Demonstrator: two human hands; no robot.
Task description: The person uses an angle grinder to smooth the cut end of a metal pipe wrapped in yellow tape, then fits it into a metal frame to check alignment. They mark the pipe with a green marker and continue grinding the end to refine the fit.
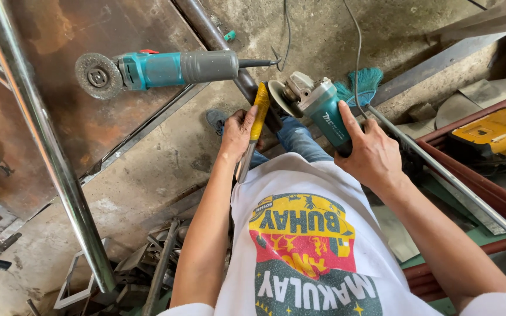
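Head view: right hand (373,153) grips teal grinder (317,108), left hand (238,131) clasps yellow-handled tool (256,126) at nine o'clock, disc work unfinished.

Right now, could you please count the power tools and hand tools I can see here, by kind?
Teal angle grinders: 2, one in the right hand at, one lying on the rusty plate.
Yellow-handled tool in the left hand: 1.
Total: 3.

white short-sleeved T-shirt (300,193) | round yellow, red, green print (chest) | blue jeans (294,137) | bare forearms
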